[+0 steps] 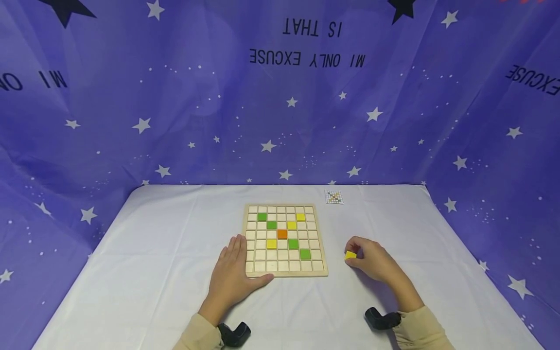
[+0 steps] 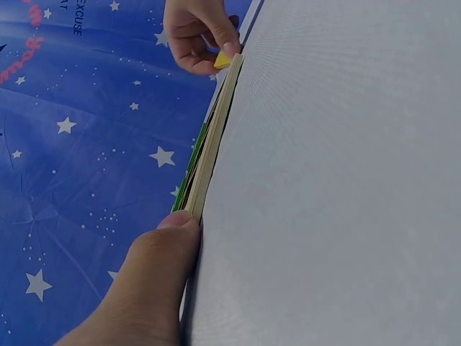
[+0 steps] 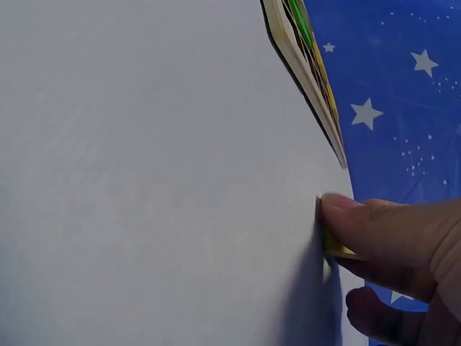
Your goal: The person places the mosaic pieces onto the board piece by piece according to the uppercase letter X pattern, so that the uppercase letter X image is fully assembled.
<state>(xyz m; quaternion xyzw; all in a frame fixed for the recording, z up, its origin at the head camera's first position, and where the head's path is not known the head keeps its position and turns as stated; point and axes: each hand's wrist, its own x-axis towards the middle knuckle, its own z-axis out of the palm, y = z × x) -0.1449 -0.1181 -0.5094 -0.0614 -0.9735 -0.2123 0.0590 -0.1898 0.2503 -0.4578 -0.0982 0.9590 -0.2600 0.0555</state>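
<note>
A square wooden grid board lies on the table in the head view. Its cells show several green tiles, three yellow tiles and one orange tile, set in crossing diagonals among pale cells. Along the board's left side rests my left hand, fingers straight, with the thumb touching the front edge. To the right of the board, apart from it, my right hand pinches a small yellow block between thumb and fingers. In the right wrist view the thumb partly hides that yellow block.
A small printed card with a coloured grid pattern lies behind the board to the right. White cloth covers the table. A purple curtain with stars and lettering hangs behind and at both sides. Black straps with mounts sit at both wrists.
</note>
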